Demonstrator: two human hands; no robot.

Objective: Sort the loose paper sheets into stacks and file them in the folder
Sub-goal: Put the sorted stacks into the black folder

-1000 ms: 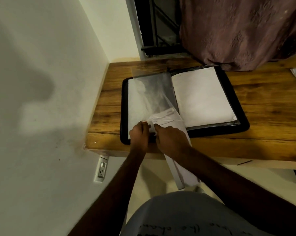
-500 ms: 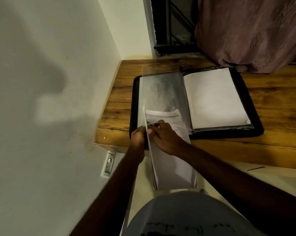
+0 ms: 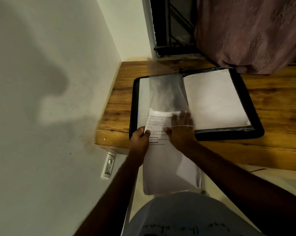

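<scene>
Filing step: left hand pinches sleeve mouth; right hand, fingers flat, feeds sheets into folder; next, push deeper.

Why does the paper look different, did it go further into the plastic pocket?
Yes. The paper stack has slid further up inside the plastic sleeve, toward the folder's far edge.

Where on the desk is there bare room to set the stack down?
Bare wood shows on the desk right of the folder, below the curtain, and in a strip along the front edge. A narrower strip lies between folder and wall. The folder's left half is crowded: left hand, right hand, paper stack, plastic sleeve.
</scene>
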